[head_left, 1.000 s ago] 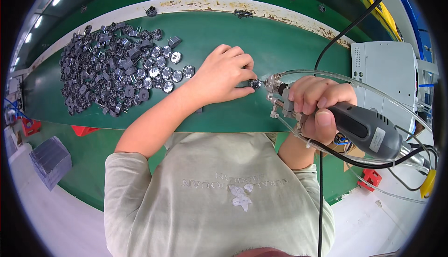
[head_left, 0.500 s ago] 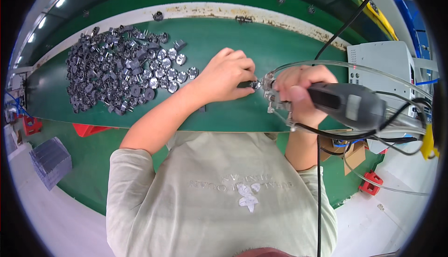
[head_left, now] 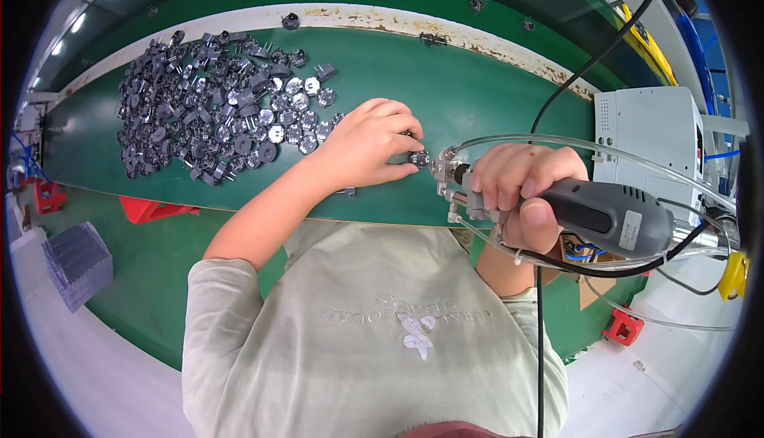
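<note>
My left hand [head_left: 368,145] holds a small dark plug part [head_left: 419,158] between thumb and fingers, just above the green bench. My right hand [head_left: 525,187] is wrapped around the front of a dark grey power screwdriver [head_left: 611,214], which lies nearly level. Its metal nose fitting [head_left: 442,171], with clear tubes attached, points left at the plug part. Whether the nose touches the part cannot be made out. A large heap of similar dark plug parts [head_left: 215,112], some with metal prongs and shiny faces, lies to the left of my left hand.
A grey-white machine box [head_left: 649,132] stands at the bench's right end. A black cable [head_left: 589,64] and a clear hose [head_left: 557,141] cross near the tool. A small dark piece [head_left: 347,192] lies close to the bench's front edge. Red stools [head_left: 625,325] stand below.
The screwdriver and my right hand have shifted slightly toward me, with the nose a little further left. My left hand has moved slightly left, still pinching the plug part.
</note>
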The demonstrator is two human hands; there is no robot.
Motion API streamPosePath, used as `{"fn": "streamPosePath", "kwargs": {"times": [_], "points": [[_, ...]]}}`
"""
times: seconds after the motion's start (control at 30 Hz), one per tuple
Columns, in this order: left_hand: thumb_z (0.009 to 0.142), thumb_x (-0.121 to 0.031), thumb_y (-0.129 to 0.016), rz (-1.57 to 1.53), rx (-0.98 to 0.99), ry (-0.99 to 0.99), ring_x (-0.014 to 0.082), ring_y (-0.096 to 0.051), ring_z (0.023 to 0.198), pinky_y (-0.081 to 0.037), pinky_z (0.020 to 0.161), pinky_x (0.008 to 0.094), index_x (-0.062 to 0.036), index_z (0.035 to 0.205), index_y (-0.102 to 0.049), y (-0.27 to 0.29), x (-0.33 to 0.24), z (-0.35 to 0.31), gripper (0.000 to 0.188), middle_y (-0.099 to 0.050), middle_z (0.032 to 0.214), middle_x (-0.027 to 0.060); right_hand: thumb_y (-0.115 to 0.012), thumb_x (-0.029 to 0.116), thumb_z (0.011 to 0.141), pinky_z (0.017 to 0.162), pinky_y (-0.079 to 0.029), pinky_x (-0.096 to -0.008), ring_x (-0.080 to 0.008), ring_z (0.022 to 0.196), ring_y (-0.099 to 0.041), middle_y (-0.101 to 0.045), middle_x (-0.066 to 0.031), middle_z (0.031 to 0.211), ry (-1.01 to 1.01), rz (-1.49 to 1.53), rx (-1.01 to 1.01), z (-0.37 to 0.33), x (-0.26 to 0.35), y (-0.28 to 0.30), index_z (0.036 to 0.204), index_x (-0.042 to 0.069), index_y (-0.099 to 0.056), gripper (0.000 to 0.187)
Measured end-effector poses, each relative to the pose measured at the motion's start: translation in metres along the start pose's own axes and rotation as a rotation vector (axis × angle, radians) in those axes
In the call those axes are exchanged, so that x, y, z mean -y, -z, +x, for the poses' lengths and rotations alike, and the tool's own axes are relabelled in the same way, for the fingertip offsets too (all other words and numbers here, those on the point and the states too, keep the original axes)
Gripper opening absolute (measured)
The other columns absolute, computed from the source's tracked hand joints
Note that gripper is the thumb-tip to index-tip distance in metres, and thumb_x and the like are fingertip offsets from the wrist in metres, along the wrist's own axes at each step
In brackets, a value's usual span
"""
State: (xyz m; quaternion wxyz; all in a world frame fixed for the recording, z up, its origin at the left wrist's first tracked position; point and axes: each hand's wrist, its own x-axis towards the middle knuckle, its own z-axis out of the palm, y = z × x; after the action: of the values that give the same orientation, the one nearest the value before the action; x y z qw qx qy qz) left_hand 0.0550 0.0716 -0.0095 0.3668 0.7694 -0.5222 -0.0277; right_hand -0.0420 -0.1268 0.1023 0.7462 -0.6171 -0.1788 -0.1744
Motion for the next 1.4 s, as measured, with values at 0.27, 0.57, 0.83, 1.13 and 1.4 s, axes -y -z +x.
{"fn": "streamPosePath", "kwargs": {"times": [0.27, 0.57, 0.83, 1.13, 1.4], "points": [[0.079, -0.027, -0.084, -0.008, 0.023, 0.017, 0.0232, -0.06, 0.119, -0.047, 0.105, 0.0411, -0.0109, 0.099, -0.079, 0.002, 0.001, -0.001, 0.027, -0.069, 0.114, -0.0021, -0.082, 0.015, 0.089, 0.061, -0.053, -0.0387, -0.0189, 0.058, -0.056, -0.059, -0.007, 0.069, -0.011, 0.13, -0.064, -0.002, -0.007, -0.006, 0.092, 0.004, -0.053, 0.031], [0.078, -0.027, -0.085, -0.008, 0.023, 0.031, 0.0228, -0.061, 0.118, -0.046, 0.105, 0.041, -0.0111, 0.099, -0.08, 0.003, 0.001, 0.0, 0.027, -0.069, 0.113, -0.0029, -0.082, 0.013, 0.088, 0.056, -0.052, -0.0368, -0.0193, 0.055, -0.056, -0.06, -0.0079, 0.067, 0.031, 0.107, -0.039, 0.001, -0.015, -0.007, 0.091, 0.003, -0.054, 0.029], [0.077, -0.025, -0.085, -0.008, 0.01, 0.034, 0.0223, -0.061, 0.117, -0.046, 0.105, 0.0408, -0.011, 0.098, -0.08, 0.0, 0.002, -0.001, 0.026, -0.069, 0.112, -0.003, -0.082, 0.005, 0.084, 0.053, -0.051, -0.0347, -0.0182, 0.054, -0.056, -0.059, -0.0068, 0.065, 0.059, 0.1, 0.01, 0.0, -0.022, -0.009, 0.089, 0.002, -0.054, 0.028], [0.074, -0.02, -0.084, -0.022, 0.029, -0.001, 0.0234, -0.06, 0.117, -0.044, 0.106, 0.0434, -0.0085, 0.096, -0.079, 0.002, 0.0, 0.004, 0.025, -0.069, 0.111, -0.0007, -0.079, -0.006, 0.074, 0.056, -0.051, -0.034, -0.0231, 0.055, -0.06, -0.059, -0.0099, 0.063, -0.003, -0.127, 0.159, 0.009, -0.015, -0.011, 0.085, 0.003, -0.055, 0.027], [0.079, -0.023, -0.082, 0.011, 0.076, 0.016, 0.0307, -0.062, 0.121, -0.045, 0.108, 0.0474, -0.006, 0.096, -0.079, 0.041, 0.005, 0.023, 0.025, -0.071, 0.119, 0.008, -0.088, 0.033, 0.087, 0.06, -0.055, -0.0395, -0.0219, 0.061, -0.062, -0.064, -0.0088, 0.073, 0.2, 0.145, -0.051, 0.012, 0.034, 0.013, 0.093, 0.004, -0.056, 0.043]]}}
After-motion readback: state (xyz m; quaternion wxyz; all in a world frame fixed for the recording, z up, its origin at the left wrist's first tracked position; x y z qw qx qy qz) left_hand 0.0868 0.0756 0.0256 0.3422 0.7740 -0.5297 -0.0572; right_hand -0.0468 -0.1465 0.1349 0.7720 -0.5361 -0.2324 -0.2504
